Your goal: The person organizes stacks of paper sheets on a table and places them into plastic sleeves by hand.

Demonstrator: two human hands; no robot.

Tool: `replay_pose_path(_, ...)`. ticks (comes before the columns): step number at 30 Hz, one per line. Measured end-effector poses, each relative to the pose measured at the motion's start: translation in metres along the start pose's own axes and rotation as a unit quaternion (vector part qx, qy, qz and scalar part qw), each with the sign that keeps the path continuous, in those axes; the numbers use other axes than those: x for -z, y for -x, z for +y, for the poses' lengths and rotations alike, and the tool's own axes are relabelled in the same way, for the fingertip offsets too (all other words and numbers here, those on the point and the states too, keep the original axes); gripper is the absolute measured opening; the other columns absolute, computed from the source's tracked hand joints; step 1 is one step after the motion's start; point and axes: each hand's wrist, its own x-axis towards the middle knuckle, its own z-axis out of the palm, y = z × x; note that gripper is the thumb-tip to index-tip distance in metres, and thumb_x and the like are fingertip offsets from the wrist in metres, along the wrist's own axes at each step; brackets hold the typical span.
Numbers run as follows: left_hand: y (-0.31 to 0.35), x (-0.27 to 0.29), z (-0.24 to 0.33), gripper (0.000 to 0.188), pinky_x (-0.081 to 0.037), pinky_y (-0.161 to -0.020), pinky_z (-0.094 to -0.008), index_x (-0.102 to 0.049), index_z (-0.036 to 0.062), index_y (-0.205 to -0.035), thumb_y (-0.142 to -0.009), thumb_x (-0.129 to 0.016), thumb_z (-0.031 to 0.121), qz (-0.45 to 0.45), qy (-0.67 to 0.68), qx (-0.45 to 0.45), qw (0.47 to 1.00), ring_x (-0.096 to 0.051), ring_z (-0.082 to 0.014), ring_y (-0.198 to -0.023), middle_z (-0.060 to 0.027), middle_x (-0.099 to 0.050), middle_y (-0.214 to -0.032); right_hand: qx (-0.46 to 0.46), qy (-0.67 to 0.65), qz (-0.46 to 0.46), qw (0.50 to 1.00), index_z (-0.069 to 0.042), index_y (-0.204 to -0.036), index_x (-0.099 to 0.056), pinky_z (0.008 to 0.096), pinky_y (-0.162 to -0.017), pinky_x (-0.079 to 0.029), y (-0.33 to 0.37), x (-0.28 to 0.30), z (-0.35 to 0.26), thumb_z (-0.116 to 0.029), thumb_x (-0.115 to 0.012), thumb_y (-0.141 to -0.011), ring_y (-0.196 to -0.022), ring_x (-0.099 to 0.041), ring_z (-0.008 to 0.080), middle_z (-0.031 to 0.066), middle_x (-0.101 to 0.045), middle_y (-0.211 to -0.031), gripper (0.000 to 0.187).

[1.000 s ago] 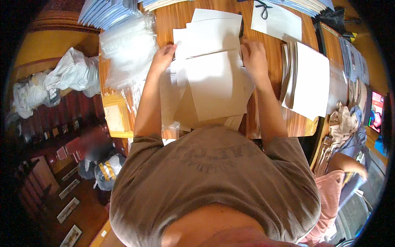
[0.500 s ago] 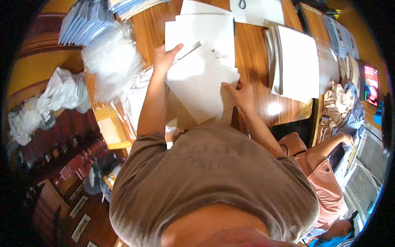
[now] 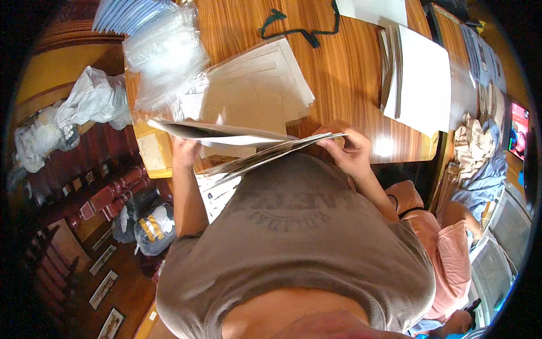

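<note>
A bundle of white sheets of paper or thin card (image 3: 243,137) is held up almost edge-on, close to my chest. My left hand (image 3: 185,152) grips it from below at the left end, where the sheets fan apart. At the right end my right hand (image 3: 351,150) pinches the edges between thumb and fingers. Beyond the bundle, a loose pile of pale sheets (image 3: 254,85) lies askew on the wooden table (image 3: 350,68), partly hidden by the bundle. Some printed paper (image 3: 217,198) shows under it near my left forearm.
Clear plastic bags (image 3: 166,62) are heaped at the left, before folded blue packets (image 3: 132,16). A black cord (image 3: 310,37) lies at the far side. A stack of white sheets (image 3: 423,79) stands right. A person in pink (image 3: 446,254) sits to my right, near crumpled cloth (image 3: 474,147).
Both hands have drawn the sheets toward my chest and tilted them up from flat to nearly edge-on. My left hand has come down and nearer. The pile and black cord beyond are now uncovered.
</note>
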Motion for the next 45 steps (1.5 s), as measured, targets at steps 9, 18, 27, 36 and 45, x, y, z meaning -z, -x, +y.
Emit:
replay_pose_path(9, 0.055, -0.174, -0.024, 0.05, -0.054, -0.093, -0.0386, -0.058, -0.0007, -0.129, -0.086, -0.078, 0.017, 0.117, 0.007, -0.029, 0.993, -0.067, -0.0241, -0.103, -0.0118, -0.069, -0.115, -0.232, -0.071, -0.036, 0.969, 0.004, -0.119, -0.066, 0.0302, -0.089, -0.055, 0.006, 0.017, 0.022, 0.0, -0.086, -0.078, -0.097, -0.07, 0.0158, 0.0094, -0.075, -0.106, 0.045)
replay_pose_path(18, -0.011, -0.219, 0.062, 0.071, -0.056, -0.094, -0.0364, -0.057, -0.0043, -0.124, -0.066, -0.094, 0.01, 0.049, 0.011, -0.171, 0.984, -0.069, -0.0226, -0.106, -0.0167, -0.071, -0.116, 0.052, -0.152, 0.056, 0.985, 0.006, -0.122, -0.06, 0.0516, -0.103, -0.05, -0.01, 0.035, -0.026, -0.03, -0.069, -0.095, -0.118, -0.063, 0.042, 0.0218, -0.069, -0.118, 0.045)
replay_pose_path(27, -0.07, -0.242, 0.02, 0.071, -0.057, -0.089, -0.033, -0.059, 0.0002, -0.127, -0.068, -0.095, 0.012, -0.014, -0.092, -0.33, 0.94, -0.071, -0.0198, -0.099, -0.0144, -0.074, -0.107, 0.045, 0.048, 0.013, 0.998, 0.003, -0.115, -0.062, 0.0398, -0.099, -0.054, -0.009, 0.036, -0.009, -0.008, -0.082, -0.083, -0.11, -0.068, 0.029, 0.0212, -0.071, -0.112, 0.039)
replay_pose_path(36, -0.102, -0.254, 0.057, 0.08, -0.06, -0.087, -0.0382, -0.047, 0.0006, -0.135, -0.07, -0.093, 0.012, -0.049, -0.059, -0.343, 0.936, -0.07, -0.0261, -0.104, -0.0226, -0.07, -0.114, 0.209, -0.033, 0.122, 0.97, 0.001, -0.119, -0.058, 0.0493, -0.099, -0.055, -0.04, 0.042, -0.043, -0.012, -0.086, -0.081, -0.11, -0.069, 0.0356, 0.0242, -0.068, -0.118, 0.049)
replay_pose_path(45, -0.151, -0.248, -0.022, 0.068, -0.056, -0.088, -0.0318, -0.046, 0.0048, -0.133, -0.079, -0.087, 0.012, 0.046, -0.049, -0.381, 0.922, -0.069, -0.0204, -0.102, -0.0127, -0.071, -0.103, 0.05, 0.077, 0.119, 0.989, 0.005, -0.108, -0.065, 0.0376, -0.094, -0.055, -0.05, 0.054, 0.042, -0.005, -0.087, -0.077, -0.101, -0.07, 0.0247, 0.0174, -0.074, -0.105, 0.039)
